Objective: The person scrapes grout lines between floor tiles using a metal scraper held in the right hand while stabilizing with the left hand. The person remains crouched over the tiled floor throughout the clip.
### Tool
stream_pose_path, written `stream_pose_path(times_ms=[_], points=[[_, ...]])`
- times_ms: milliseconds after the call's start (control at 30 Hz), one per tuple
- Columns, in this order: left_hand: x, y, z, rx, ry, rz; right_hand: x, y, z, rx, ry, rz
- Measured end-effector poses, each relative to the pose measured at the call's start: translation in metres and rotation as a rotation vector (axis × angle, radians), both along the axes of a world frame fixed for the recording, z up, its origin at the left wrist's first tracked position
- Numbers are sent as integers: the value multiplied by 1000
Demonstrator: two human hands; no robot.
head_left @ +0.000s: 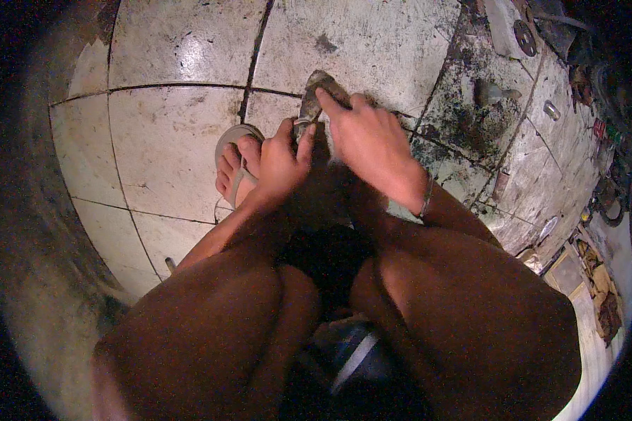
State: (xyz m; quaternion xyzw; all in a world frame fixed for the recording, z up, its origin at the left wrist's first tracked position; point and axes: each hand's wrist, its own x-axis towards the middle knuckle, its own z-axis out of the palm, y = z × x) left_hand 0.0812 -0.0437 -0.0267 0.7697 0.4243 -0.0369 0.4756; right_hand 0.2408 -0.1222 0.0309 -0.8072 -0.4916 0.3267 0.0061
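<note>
The person's left hand (279, 163) and right hand (376, 140) meet over a tiled floor (172, 133), both at a worn, grey-brown piece (310, 98) with a rounded far end, which sits low in front of the person, between the two hands; what exactly it is, I cannot tell. The left fingers are clamped on the near end of the piece, thumb on one side and index finger on the other, with a small ring-like part showing between them. The right index finger (332, 105) stretches forward along the piece and its tip touches it; the other right fingers curl down out of sight, so I cannot tell whether they grip anything. A thin bracelet (427, 195) circles the right wrist. Just left of the left hand is a foot (248, 146) in a pale thong sandal (241, 181). The person's bare legs (477, 302) fill the lower part of the view. Beyond the right hand the tiles carry a blackened patch (463, 105), with a round dark disc (524, 38) and a small metal piece (552, 110) farther right.
</note>
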Motion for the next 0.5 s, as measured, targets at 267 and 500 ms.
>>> stream_pose_path(times_ms=[267, 500], points=[[2, 6, -1, 38, 45, -33, 25, 21, -3, 68, -53, -134], [4, 10, 9, -154, -6, 21, 27, 9, -1, 281, -57, -303]])
